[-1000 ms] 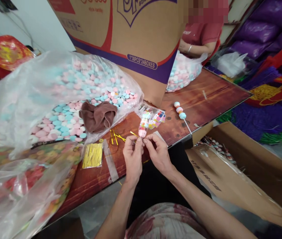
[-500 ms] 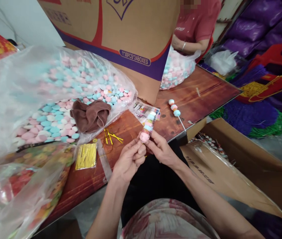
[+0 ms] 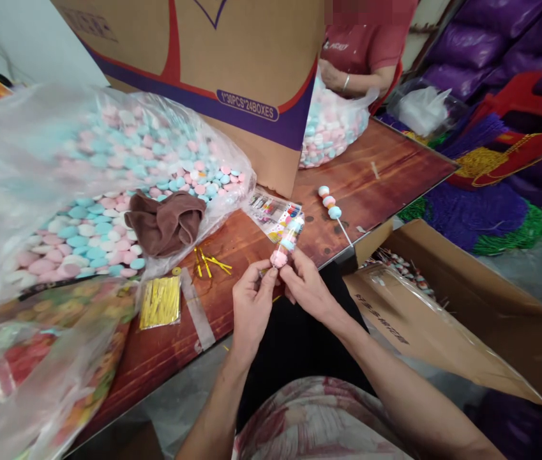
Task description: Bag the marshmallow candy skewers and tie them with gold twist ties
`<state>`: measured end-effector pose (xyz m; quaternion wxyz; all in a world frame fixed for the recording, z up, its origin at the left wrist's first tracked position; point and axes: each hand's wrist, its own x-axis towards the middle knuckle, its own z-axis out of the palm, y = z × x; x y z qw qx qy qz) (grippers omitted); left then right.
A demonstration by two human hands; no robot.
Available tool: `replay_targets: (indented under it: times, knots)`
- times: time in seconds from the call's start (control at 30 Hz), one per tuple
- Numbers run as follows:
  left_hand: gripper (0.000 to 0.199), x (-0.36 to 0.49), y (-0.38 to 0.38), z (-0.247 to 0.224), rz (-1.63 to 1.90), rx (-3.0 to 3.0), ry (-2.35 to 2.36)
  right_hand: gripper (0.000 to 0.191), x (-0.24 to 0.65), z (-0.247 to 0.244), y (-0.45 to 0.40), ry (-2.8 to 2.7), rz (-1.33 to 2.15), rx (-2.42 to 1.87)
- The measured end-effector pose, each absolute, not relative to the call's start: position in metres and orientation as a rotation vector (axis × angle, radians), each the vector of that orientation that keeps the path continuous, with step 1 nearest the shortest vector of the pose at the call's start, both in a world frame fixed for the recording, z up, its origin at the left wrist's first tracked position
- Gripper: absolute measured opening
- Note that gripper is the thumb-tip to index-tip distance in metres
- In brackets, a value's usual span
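Note:
A marshmallow skewer (image 3: pixel 286 244) in a clear plastic wrapper points up and away from me, with pink and blue pieces showing. My left hand (image 3: pixel 255 295) pinches at its lower end, below the pink marshmallow. My right hand (image 3: pixel 309 286) is closed against the same end from the other side. The fingers hide what lies exactly between them. Left of my hands are loose gold twist ties (image 3: pixel 210 263) and a packet of gold twist ties (image 3: pixel 160 303). An unwrapped marshmallow skewer (image 3: pixel 330 202) lies to the right, its stick reaching the table edge.
A large bag of marshmallows (image 3: pixel 83 239) with a brown cloth (image 3: pixel 165 222) on it fills the left. Behind stands a big carton (image 3: pixel 246 70). An open box (image 3: pixel 491 313) with skewers is at right. A co-worker (image 3: pixel 364 57) sits beyond the carton.
My left hand has turned, its fingers now more upright around the wrapped skewer's lower end. The view has shifted slightly, so the surroundings sit a little further left.

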<state>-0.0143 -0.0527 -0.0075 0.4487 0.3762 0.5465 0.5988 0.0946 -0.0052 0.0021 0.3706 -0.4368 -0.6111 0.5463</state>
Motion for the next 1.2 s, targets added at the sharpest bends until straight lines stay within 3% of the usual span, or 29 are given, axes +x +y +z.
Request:
replay_targets:
  times: [0.2,0.33,0.43,0.63,0.97,1.2]
  knots:
    - [0.026,-0.015,-0.046,-0.003,1.469,0.528,1.207,0.016,0.098,-0.004,-0.013,-1.471,1.524,-1.062]
    - [0.03,-0.016,-0.041,0.001,1.392,0.292,1.025,0.012,0.103,-0.009,-0.019,-1.676,1.041,-0.997]
    - [0.031,-0.016,-0.039,0.001,1.333,0.192,0.933,0.022,0.107,-0.015,-0.017,-1.842,0.638,-0.865]
    - [0.028,-0.018,-0.04,0.008,1.278,0.182,0.935,0.025,0.114,-0.02,-0.005,-1.99,0.306,-0.784]
    - [0.023,0.0,-0.037,0.008,1.31,0.146,0.852,0.018,0.103,-0.005,-0.005,-1.957,0.242,-0.956]
    - [0.053,-0.011,-0.031,0.022,1.304,0.619,0.926,0.016,0.114,0.022,-0.011,-1.732,0.776,-1.098]
